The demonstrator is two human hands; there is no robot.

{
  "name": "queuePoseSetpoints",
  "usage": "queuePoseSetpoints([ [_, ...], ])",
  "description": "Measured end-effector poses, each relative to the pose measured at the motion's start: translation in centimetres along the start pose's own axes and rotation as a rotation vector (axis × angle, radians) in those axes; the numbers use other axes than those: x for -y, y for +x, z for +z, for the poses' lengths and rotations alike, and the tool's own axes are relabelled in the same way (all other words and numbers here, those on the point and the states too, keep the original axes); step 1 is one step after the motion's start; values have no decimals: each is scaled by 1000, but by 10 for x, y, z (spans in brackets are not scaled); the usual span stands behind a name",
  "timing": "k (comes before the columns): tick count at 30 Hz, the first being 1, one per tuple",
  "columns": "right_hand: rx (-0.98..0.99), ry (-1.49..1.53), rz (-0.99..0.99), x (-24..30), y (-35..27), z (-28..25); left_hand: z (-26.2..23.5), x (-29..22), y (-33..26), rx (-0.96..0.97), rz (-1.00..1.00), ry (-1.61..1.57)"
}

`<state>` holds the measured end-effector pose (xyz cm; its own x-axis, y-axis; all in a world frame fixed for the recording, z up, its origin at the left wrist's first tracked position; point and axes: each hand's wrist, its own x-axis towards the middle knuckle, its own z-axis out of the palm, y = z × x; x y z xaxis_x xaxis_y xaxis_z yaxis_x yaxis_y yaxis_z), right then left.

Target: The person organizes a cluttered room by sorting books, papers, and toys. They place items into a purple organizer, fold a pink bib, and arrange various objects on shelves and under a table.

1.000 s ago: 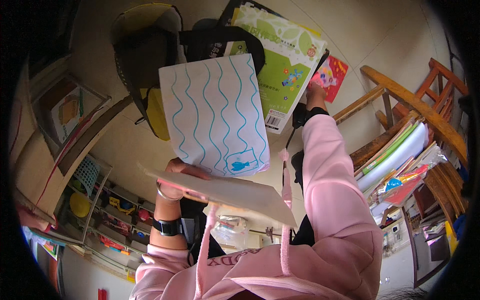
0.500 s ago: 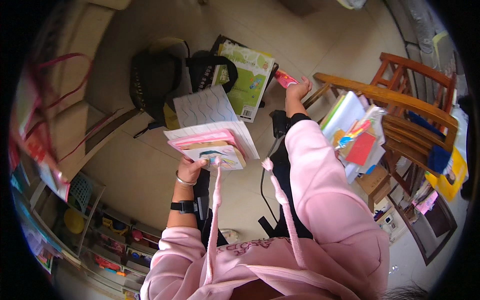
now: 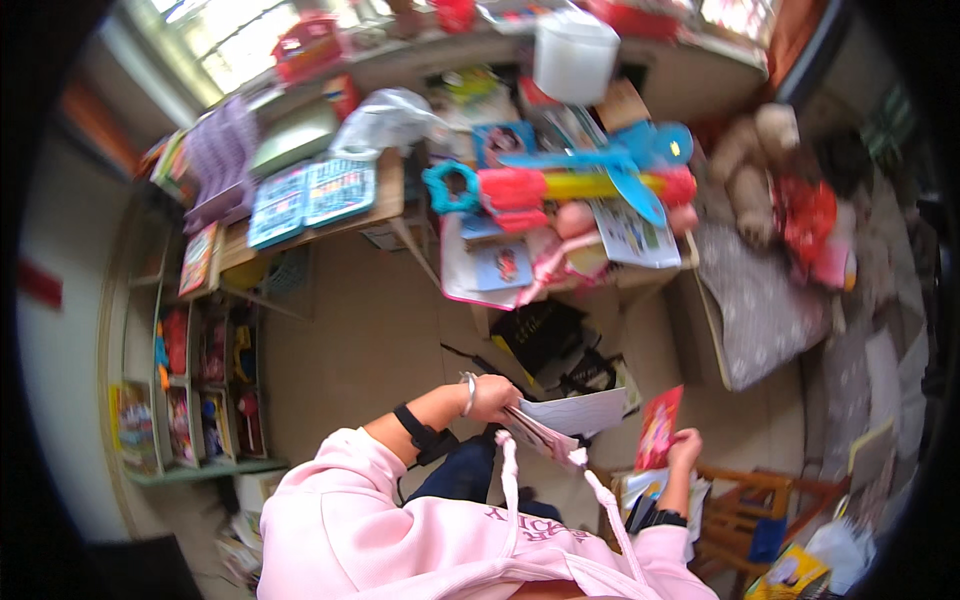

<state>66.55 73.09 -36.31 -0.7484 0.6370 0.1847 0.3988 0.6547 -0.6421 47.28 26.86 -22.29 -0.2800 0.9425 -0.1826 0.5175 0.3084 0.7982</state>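
My left hand [image 3: 492, 398] is closed round one end of a small stack of papers and cards [image 3: 545, 436]. One white sheet with wavy lines [image 3: 585, 410] fans out from the stack to the right. My right hand [image 3: 684, 452] pinches the lower corner of a flat red paper envelope [image 3: 659, 424] with a lighter printed pattern, held upright. Below that hand, a pile of books and papers [image 3: 640, 486] is partly hidden by my right forearm. On the floor past the left hand lie a dark bag [image 3: 538, 338] and a green-and-white book [image 3: 630, 388], largely covered.
Ahead stands a table heaped with toys, including a red-and-yellow toy [image 3: 585, 188] and a white bin [image 3: 575, 58]. A wooden desk [image 3: 385, 190] adjoins it. Toy shelves [image 3: 205, 385] stand left, a grey-cushioned bench [image 3: 755, 310] and a wooden chair [image 3: 745, 505] right.
My view has swung round, bringing the toy table and desk into sight. Both hands keep their hold. The red envelope now stands upright with its broad face showing; the stack points right.
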Motion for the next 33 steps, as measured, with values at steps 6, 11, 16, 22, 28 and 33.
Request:
queuePoseSetpoints([
  [6, 242, -30, -241, 176, -8, -25, -15, -112, -165, -471, 38, 211],
  [11, 267, 379, -569, 319, -6, -53, 12, -193, -271, -715, -123, -297],
  [16, 217, 444, -1018, 442, -18, -99, 26, -223, -319, -916, 13, -704],
  [22, 109, 556, -965, 558, -58, -103, 31, -217, -337, -1111, 316, -864],
  [28, 67, 582, -1052, 676, -99, -36, 27, -195, -384, -1177, 338, -887],
  [33, 224, 794, -1035, 805, -181, 9, 1, -166, -479, -1195, 176, -752],
])
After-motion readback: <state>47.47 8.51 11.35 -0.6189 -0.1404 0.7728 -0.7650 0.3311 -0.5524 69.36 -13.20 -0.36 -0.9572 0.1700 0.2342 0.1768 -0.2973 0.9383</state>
